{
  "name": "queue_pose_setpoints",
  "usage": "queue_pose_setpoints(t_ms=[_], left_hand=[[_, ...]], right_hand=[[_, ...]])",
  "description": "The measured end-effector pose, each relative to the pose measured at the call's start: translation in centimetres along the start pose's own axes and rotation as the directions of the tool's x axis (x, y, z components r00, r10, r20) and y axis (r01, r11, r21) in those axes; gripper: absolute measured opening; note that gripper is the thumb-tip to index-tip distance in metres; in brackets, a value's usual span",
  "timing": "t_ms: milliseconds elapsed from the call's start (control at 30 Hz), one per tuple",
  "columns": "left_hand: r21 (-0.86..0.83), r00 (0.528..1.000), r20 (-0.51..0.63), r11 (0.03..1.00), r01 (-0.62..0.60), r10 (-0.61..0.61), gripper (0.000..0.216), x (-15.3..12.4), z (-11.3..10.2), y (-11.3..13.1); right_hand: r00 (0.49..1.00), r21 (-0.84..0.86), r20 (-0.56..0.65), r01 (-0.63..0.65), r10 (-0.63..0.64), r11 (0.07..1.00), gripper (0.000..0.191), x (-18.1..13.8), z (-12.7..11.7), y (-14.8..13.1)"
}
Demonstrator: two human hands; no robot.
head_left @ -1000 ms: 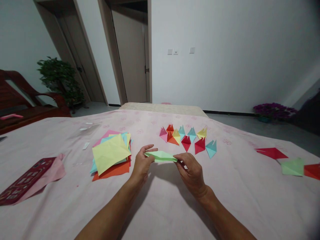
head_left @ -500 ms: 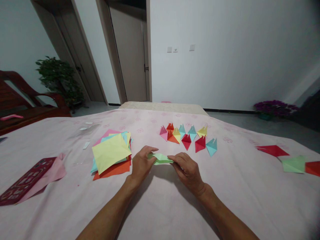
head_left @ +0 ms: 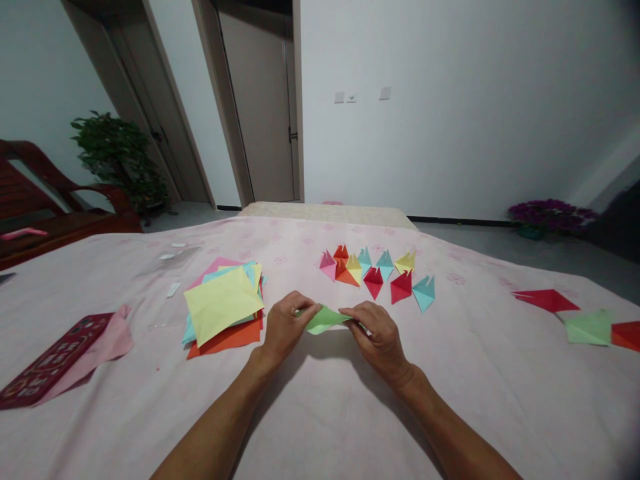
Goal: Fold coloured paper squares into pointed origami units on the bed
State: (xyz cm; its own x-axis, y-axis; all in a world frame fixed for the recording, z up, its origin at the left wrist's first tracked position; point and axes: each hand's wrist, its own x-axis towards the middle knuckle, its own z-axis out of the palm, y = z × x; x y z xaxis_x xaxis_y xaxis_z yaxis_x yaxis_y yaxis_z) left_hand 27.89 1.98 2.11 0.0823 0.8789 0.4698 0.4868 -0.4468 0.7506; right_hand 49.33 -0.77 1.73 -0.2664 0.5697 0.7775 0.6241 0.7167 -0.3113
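Between both hands I hold a folded light green paper point(head_left: 325, 319) just above the pink cloth-covered table point(head_left: 320, 413). My left hand point(head_left: 286, 328) pinches its left end with fingers closed. My right hand point(head_left: 376, 335) pinches its right end, fingers curled. A stack of coloured square sheets point(head_left: 223, 308), yellow on top, lies just left of my left hand. Several folded paper pieces point(head_left: 379, 273) in pink, red, orange, yellow and blue sit in a cluster beyond my hands.
A dark red printed packet point(head_left: 47, 360) under a pink sheet lies at the left. Red and green folded papers point(head_left: 583, 319) lie at the right edge. Small white scraps point(head_left: 171, 290) lie further back on the left. A wooden chair point(head_left: 50, 207), a plant and doors stand behind.
My hands have come closer together, and the green paper between them has gone from a long flat strip to a shorter, bent shape.
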Motion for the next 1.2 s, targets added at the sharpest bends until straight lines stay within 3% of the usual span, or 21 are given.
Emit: queue_pose_setpoints(t_ms=[100,200,333,433,533,700,933,1200], left_hand=[[-0.257,0.972,-0.032,0.941,0.218,-0.234,0.017,0.1,0.5,-0.1],[-0.568,0.895,0.002,0.736,0.368,-0.445,0.033,0.2,1.1,-0.4],[-0.831,0.856,0.099,0.43,0.351,-0.507,0.038,-0.2,2.2,-0.3],[-0.886,0.857,0.112,0.341,0.315,-0.503,0.041,-0.8,3.0,0.3],[-0.878,0.861,0.095,0.366,0.309,-0.499,0.043,-1.6,3.7,1.4],[-0.741,0.948,0.083,0.617,0.264,-0.306,0.041,-2.6,4.2,3.1],[-0.658,0.975,0.068,0.724,0.205,-0.214,0.07,-3.3,5.2,2.1],[-0.584,0.966,0.009,0.783,0.214,-0.257,0.04,-3.3,4.4,2.7]], right_hand=[[0.999,-0.013,-0.014,-0.033,0.033,0.999,0.017,0.0,0.0,0.1],[0.993,0.001,-0.059,-0.098,0.098,0.995,0.017,-0.1,0.1,0.3],[0.974,0.038,-0.111,-0.193,0.196,0.98,0.017,-0.2,0.2,0.7],[0.966,0.04,-0.122,-0.227,0.23,0.973,0.017,-0.3,0.2,0.9],[0.959,0.046,-0.128,-0.247,0.251,0.968,0.018,-0.4,0.3,0.9],[0.948,0.087,-0.133,-0.278,0.288,0.957,0.017,-0.4,0.5,0.8],[0.92,0.187,-0.134,-0.342,0.369,0.921,0.016,-0.4,0.8,0.5],[0.892,0.279,-0.1,-0.401,0.441,0.873,0.015,0.3,0.8,-0.8]])
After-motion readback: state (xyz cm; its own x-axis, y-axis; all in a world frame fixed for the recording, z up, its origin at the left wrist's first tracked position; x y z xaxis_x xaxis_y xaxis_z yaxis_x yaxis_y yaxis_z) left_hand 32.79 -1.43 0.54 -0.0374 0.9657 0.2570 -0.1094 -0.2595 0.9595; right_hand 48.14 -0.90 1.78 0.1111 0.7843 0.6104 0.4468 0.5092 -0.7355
